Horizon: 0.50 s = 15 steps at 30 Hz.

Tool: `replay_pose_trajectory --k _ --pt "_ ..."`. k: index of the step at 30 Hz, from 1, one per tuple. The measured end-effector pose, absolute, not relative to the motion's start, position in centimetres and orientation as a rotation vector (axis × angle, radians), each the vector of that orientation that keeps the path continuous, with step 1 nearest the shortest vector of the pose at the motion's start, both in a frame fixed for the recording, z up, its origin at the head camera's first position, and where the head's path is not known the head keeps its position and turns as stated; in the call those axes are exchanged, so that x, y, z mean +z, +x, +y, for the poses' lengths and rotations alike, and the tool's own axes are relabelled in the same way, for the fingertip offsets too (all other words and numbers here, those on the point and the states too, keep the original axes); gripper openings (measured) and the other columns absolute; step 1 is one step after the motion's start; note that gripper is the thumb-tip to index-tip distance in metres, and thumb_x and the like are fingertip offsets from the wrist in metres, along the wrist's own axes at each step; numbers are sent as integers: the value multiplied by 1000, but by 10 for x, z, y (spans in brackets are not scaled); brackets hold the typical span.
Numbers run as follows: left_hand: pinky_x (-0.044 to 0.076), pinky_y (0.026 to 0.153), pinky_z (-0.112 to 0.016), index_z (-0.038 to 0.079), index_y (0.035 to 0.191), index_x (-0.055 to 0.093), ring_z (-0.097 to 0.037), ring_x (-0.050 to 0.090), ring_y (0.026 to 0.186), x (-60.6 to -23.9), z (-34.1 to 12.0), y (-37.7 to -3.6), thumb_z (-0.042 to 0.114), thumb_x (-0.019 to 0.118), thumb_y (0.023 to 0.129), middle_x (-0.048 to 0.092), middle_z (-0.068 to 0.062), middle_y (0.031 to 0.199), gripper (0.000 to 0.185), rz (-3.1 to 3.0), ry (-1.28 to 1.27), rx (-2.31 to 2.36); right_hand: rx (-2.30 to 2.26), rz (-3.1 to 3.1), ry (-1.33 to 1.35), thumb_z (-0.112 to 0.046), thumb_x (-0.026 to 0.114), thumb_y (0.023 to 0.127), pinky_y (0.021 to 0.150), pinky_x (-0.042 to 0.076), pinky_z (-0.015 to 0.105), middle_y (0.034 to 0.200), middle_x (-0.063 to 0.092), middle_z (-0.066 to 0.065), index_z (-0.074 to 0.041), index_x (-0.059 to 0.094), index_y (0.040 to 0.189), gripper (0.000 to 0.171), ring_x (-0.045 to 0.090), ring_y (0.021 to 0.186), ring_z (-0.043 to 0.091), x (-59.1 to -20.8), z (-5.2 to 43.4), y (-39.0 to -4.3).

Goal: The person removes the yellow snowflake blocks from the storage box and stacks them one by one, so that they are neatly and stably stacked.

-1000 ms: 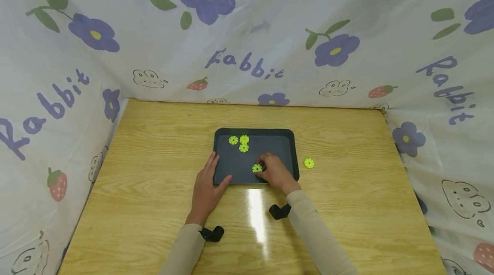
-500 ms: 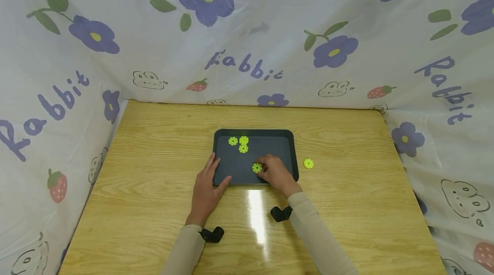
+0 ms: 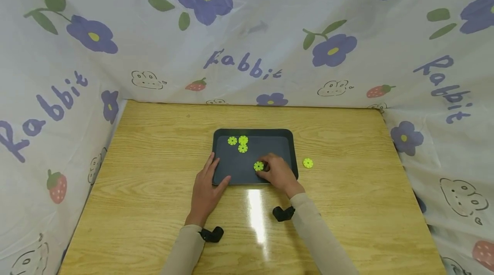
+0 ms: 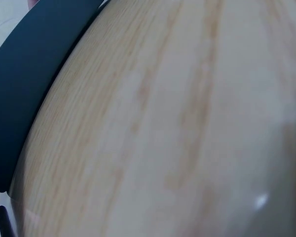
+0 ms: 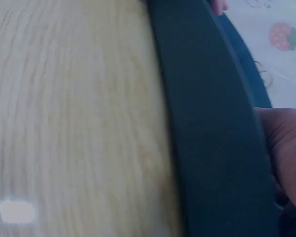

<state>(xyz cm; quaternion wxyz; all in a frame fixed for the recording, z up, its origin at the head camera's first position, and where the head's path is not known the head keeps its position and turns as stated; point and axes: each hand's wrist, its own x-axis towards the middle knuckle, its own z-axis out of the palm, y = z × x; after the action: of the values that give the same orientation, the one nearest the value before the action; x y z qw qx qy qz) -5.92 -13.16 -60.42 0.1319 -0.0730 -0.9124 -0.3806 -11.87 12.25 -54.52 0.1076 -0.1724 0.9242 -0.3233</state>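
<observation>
Head view shows the pinched disc yellow-green, round and notched.

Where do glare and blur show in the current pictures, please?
Head: a long glare streak on the table, at the near side of the tray; left wrist: soft wood grain, a small bright spot at lower right; right wrist: a bright patch at lower left, the tray's outer edge blurred.

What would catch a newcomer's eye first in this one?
Probably the yellow-green disc that the right hand pinches over the dark tray. Matching discs lie toward its far left; a stray disc sits on the table to its right.
</observation>
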Motion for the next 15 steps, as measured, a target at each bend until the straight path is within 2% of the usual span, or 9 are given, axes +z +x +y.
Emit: replay_pose_trajectory --k 8,15 --pt "35 106 -51 16 149 39 -27 37 137 -606 -131 -60 48 64 92 20 9 160 71 -2657 -204 -1120 -1302 2905 -354 -21 77 86 63 49 31 93 59 5 -7 67 116 34 55 73 13 -530 162 -116" --pt "35 106 -52 15 149 40 -28 37 137 -609 -131 -61 47 64 92 20 9 160 70 -2655 -205 -1123 -1482 3037 93 -25 75 87 68 51 36 105 59 11 -5 66 120 39 61 80 20 -535 219 -114"
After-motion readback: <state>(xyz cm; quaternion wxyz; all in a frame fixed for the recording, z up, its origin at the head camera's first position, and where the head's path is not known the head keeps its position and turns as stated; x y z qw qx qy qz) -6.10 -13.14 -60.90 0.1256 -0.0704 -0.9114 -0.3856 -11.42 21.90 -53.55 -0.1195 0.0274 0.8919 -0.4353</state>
